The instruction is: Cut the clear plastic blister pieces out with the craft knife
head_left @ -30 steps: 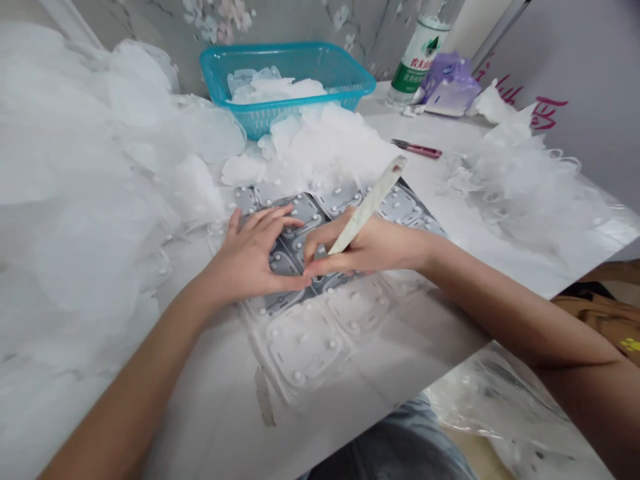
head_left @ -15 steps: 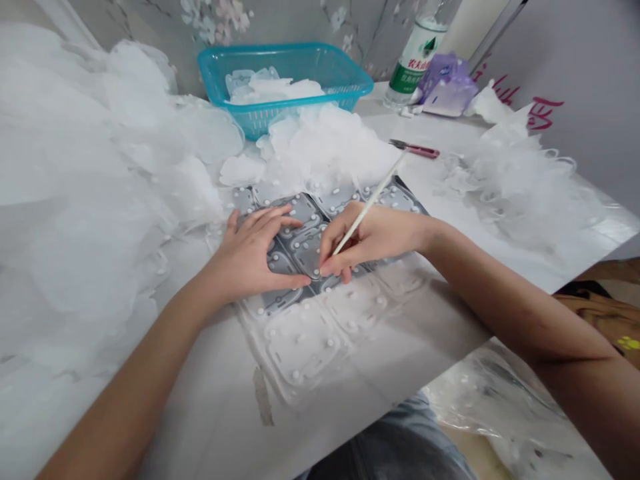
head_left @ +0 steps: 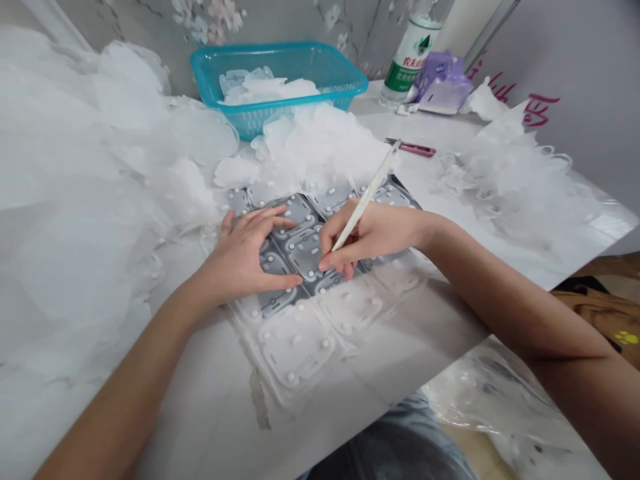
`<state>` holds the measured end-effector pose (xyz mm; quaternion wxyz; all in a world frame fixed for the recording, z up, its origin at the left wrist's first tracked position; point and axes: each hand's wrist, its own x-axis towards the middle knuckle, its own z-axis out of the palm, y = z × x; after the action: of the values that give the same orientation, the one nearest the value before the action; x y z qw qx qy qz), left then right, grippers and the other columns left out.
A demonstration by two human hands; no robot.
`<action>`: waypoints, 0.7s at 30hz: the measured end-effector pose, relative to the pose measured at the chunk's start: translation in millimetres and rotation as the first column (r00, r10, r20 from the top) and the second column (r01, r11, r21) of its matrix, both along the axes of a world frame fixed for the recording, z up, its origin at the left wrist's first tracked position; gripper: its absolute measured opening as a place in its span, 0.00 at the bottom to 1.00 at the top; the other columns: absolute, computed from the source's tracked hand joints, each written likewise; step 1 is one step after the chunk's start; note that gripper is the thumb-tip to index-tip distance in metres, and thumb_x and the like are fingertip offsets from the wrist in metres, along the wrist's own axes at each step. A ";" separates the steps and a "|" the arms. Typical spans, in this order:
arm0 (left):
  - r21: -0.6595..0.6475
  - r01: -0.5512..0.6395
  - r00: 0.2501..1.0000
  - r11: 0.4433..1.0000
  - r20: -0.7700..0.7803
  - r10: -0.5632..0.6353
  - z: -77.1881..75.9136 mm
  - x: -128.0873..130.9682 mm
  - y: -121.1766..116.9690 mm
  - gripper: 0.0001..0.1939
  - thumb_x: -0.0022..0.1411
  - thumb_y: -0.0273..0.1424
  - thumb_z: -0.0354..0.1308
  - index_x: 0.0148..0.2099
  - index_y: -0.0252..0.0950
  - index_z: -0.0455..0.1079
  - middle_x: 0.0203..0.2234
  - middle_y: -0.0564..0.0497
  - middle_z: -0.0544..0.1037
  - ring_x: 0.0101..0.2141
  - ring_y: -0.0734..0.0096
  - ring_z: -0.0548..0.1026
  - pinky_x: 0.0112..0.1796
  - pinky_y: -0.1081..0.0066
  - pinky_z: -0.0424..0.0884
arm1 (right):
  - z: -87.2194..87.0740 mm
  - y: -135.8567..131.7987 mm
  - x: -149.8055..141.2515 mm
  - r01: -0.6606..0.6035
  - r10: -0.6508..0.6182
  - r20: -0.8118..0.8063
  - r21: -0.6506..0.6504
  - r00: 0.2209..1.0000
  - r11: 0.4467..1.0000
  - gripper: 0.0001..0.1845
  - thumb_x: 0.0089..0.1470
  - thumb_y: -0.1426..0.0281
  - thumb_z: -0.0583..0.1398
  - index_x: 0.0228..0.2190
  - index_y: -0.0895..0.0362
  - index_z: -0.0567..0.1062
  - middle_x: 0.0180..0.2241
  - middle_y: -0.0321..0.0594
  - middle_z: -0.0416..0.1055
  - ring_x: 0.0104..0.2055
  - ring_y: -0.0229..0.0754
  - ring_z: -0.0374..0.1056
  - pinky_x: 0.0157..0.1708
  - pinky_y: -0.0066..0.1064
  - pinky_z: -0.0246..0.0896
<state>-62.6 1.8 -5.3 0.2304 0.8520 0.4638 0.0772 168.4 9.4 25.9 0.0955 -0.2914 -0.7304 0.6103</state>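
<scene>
A translucent sheet of moulded rounded-square shapes lies on the table, its far part over a dark backing, with small white pegs or dots across it. My left hand rests flat on the sheet's left side, fingers spread, holding nothing. My right hand is closed in a pen-like grip around a thin white stick, which slants up and to the right. The stick's lower tip is hidden by my fingertips, which are close to the sheet near its middle.
Large heaps of translucent white pieces cover the left. Behind the sheet lie a smaller white pile and a blue basket with pieces in it. Pink-handled snips, a water bottle, a purple tissue pack and looped scraps are at right.
The stick has turned slightly in my right hand, showing a broader side. My left thumb has drawn a little away from my right fingertips. The whole view has shifted slightly.
</scene>
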 end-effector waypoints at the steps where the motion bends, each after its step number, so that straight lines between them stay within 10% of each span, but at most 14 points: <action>1: 0.003 0.001 1.000 1.000 0.002 -0.001 -0.2 -0.1 0.1 0.42 0.41 0.59 0.61 0.56 0.45 0.62 0.64 0.46 0.56 0.63 0.44 0.54 0.61 0.40 0.32 | 0.5 0.0 0.2 -0.008 0.008 -0.002 -0.001 1.000 1.000 0.09 0.52 0.69 0.63 0.26 0.62 0.72 0.21 0.32 0.70 0.24 0.35 0.73 0.23 0.22 0.68; 21: -0.003 -0.007 1.000 1.000 0.009 0.007 -1.2 -1.9 -0.9 0.40 0.42 0.56 0.63 0.56 0.46 0.62 0.64 0.48 0.56 0.63 0.47 0.54 0.61 0.40 0.32 | 12.1 -0.4 3.8 0.015 -0.028 0.157 0.079 0.987 0.997 0.10 0.49 0.65 0.64 0.25 0.60 0.74 0.21 0.33 0.72 0.25 0.36 0.73 0.22 0.21 0.65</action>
<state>-64.5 0.9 -6.5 0.2335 0.8496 0.4659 0.0814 172.1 9.0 38.0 0.0550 -0.3430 -0.7556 0.5553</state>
